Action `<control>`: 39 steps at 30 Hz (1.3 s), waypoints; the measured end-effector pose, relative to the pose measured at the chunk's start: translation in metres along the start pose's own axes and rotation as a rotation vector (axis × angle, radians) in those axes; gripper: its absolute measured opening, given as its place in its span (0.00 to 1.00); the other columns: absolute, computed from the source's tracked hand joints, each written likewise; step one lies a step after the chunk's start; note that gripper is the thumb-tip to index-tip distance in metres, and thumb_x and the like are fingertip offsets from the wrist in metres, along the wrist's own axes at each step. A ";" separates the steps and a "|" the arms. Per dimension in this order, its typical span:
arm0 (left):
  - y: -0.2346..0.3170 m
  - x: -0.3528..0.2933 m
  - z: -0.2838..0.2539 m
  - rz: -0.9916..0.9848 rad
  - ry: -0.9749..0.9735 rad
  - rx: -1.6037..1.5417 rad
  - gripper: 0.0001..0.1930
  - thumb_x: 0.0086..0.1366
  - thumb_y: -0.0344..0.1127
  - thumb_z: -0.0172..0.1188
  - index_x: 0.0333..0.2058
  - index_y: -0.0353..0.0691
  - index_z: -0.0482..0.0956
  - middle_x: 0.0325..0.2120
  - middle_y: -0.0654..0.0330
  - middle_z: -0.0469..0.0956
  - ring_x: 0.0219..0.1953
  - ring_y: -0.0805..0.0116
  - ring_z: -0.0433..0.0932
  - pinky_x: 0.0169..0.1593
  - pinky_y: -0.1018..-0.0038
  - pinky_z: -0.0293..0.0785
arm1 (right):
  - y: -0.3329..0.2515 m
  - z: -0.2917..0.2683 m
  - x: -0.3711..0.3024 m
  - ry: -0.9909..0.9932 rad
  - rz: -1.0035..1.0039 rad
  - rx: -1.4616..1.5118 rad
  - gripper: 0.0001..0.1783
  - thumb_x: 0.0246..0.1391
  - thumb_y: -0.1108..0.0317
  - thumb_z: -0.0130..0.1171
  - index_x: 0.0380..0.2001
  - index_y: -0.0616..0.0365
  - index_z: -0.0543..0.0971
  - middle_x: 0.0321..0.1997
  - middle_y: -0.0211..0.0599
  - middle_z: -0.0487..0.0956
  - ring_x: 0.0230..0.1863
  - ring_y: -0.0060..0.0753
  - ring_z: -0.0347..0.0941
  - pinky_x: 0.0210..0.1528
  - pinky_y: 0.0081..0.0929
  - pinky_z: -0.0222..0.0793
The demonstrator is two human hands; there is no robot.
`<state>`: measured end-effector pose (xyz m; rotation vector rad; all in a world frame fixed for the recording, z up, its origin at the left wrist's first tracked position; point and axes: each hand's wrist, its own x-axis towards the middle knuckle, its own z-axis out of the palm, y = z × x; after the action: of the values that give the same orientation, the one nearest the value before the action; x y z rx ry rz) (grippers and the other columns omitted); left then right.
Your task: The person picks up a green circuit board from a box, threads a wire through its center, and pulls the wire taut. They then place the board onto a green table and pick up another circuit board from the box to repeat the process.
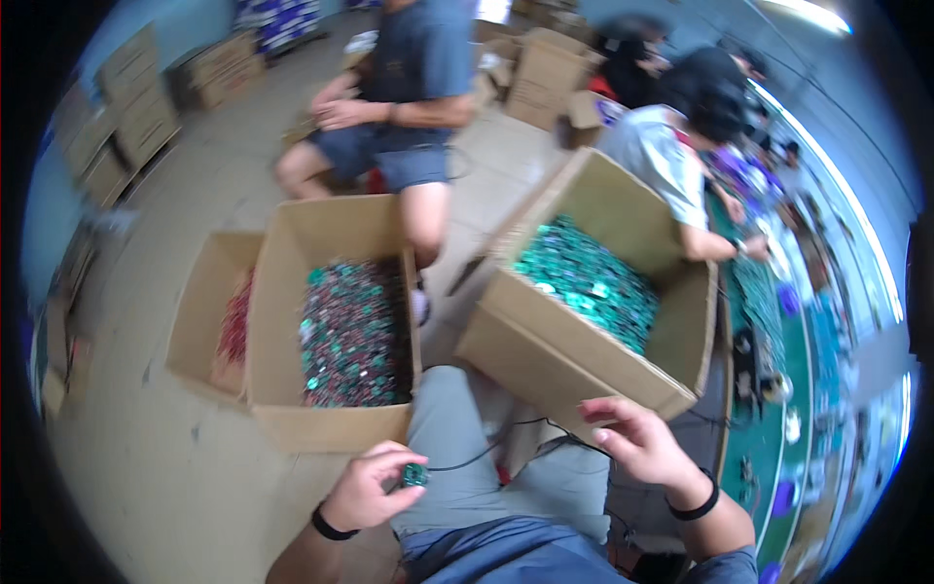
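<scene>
At the lower centre of the frame, the person's left hand (373, 484) is gripping a small, rounded, shiny green piece (415, 475); thumb and fingers are clamping it from both sides. At the lower right of centre, the right hand (644, 443) is hanging with thumb and fingers apart, just in front of a large, tilted, tan cardboard box (574, 355). I cannot tell whether the fingertips are touching that box. It is holding a heap of glossy green pieces (589, 277).

Left of centre, an upright tan cardboard box (331, 426) is containing mixed green and dark-red small pieces (350, 336). Beside it, farther left, a smaller tan cardboard box (202, 316) is containing thin red pieces (235, 326). A thin black cable (477, 457) is crossing above the person's grey trousers (452, 419).

At the upper centre, a seated person in a dark blue shirt (428, 68) is resting both forearms near the lap. At the upper right, a co-worker in a pale grey shirt (652, 146) is reaching over a long green-topped workbench (796, 360).
</scene>
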<state>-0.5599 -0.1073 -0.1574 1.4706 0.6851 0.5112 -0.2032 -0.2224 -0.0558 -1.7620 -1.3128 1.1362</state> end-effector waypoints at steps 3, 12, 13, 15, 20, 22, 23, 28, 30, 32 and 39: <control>0.053 0.064 0.006 0.056 -0.180 -0.048 0.19 0.56 0.17 0.65 0.49 0.30 0.80 0.46 0.58 0.75 0.47 0.73 0.79 0.51 0.76 0.80 | 0.020 -0.063 -0.071 0.340 -0.034 -0.091 0.18 0.59 0.75 0.58 0.54 0.65 0.76 0.51 0.39 0.80 0.52 0.30 0.77 0.54 0.28 0.74; 0.244 0.279 0.138 0.524 -0.367 0.562 0.18 0.56 0.30 0.69 0.46 0.36 0.81 0.39 0.60 0.80 0.42 0.70 0.78 0.44 0.74 0.77 | 0.148 -0.153 -0.193 1.029 0.129 -0.372 0.17 0.55 0.80 0.55 0.49 0.64 0.77 0.47 0.44 0.79 0.46 0.37 0.78 0.46 0.28 0.75; 0.249 0.306 0.163 0.453 -0.351 0.564 0.18 0.57 0.31 0.69 0.47 0.35 0.81 0.40 0.59 0.80 0.40 0.69 0.79 0.45 0.74 0.78 | 0.164 -0.157 -0.197 1.025 0.131 -0.448 0.17 0.54 0.80 0.55 0.49 0.64 0.77 0.47 0.46 0.79 0.44 0.39 0.78 0.45 0.28 0.75; 0.221 0.377 0.201 0.463 -0.324 0.586 0.17 0.57 0.33 0.69 0.46 0.35 0.82 0.40 0.59 0.81 0.39 0.70 0.79 0.45 0.73 0.78 | 0.192 -0.163 -0.198 0.993 0.130 -0.446 0.18 0.52 0.80 0.57 0.47 0.65 0.76 0.48 0.49 0.78 0.43 0.44 0.77 0.43 0.31 0.75; 0.108 0.538 0.262 0.285 -0.122 0.761 0.18 0.56 0.36 0.72 0.44 0.35 0.84 0.34 0.59 0.84 0.38 0.71 0.82 0.45 0.73 0.79 | 0.213 -0.179 -0.189 0.977 0.027 -0.484 0.17 0.48 0.79 0.57 0.45 0.66 0.77 0.47 0.52 0.79 0.47 0.52 0.77 0.49 0.39 0.74; 0.064 0.588 0.284 0.219 -0.038 0.890 0.20 0.55 0.38 0.73 0.44 0.36 0.84 0.33 0.58 0.84 0.38 0.68 0.83 0.46 0.71 0.79 | 0.209 -0.185 -0.192 0.946 -0.022 -0.521 0.16 0.49 0.77 0.56 0.43 0.66 0.77 0.45 0.53 0.78 0.46 0.53 0.77 0.49 0.41 0.73; 0.042 0.609 0.293 0.194 0.007 0.984 0.21 0.54 0.41 0.73 0.44 0.37 0.85 0.34 0.56 0.85 0.39 0.64 0.84 0.47 0.69 0.79 | 0.211 -0.185 -0.196 0.941 -0.030 -0.496 0.15 0.49 0.76 0.56 0.42 0.66 0.77 0.45 0.53 0.79 0.46 0.54 0.77 0.51 0.44 0.73; -0.043 0.691 0.291 -0.105 0.030 1.270 0.24 0.51 0.47 0.74 0.45 0.41 0.86 0.45 0.51 0.84 0.50 0.52 0.82 0.58 0.62 0.76 | 0.217 -0.196 -0.205 0.838 0.089 -0.444 0.14 0.55 0.75 0.58 0.46 0.64 0.78 0.50 0.51 0.80 0.51 0.55 0.77 0.55 0.45 0.73; -0.063 0.703 0.280 -0.162 0.025 1.295 0.24 0.52 0.47 0.73 0.46 0.41 0.86 0.47 0.51 0.84 0.51 0.53 0.81 0.58 0.62 0.76 | 0.220 -0.199 -0.205 0.842 0.110 -0.440 0.14 0.55 0.75 0.58 0.46 0.64 0.78 0.50 0.51 0.80 0.51 0.56 0.77 0.55 0.45 0.73; -0.075 0.708 0.280 -0.254 0.009 1.334 0.26 0.53 0.49 0.73 0.48 0.43 0.85 0.51 0.52 0.82 0.55 0.54 0.79 0.60 0.61 0.74 | 0.222 -0.197 -0.204 0.854 0.135 -0.450 0.13 0.57 0.74 0.58 0.45 0.64 0.78 0.49 0.51 0.80 0.51 0.56 0.77 0.55 0.45 0.73; -0.057 0.701 0.291 -0.098 0.154 1.168 0.29 0.55 0.55 0.72 0.51 0.44 0.84 0.51 0.52 0.82 0.55 0.54 0.79 0.59 0.59 0.74 | 0.198 -0.188 -0.232 0.922 0.245 -0.497 0.17 0.57 0.74 0.59 0.50 0.65 0.77 0.53 0.54 0.78 0.54 0.58 0.74 0.60 0.48 0.69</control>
<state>0.1369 0.1646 -0.2958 2.4675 1.2838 0.1062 0.0172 -0.5017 -0.0931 -2.4115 -0.8282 -0.0087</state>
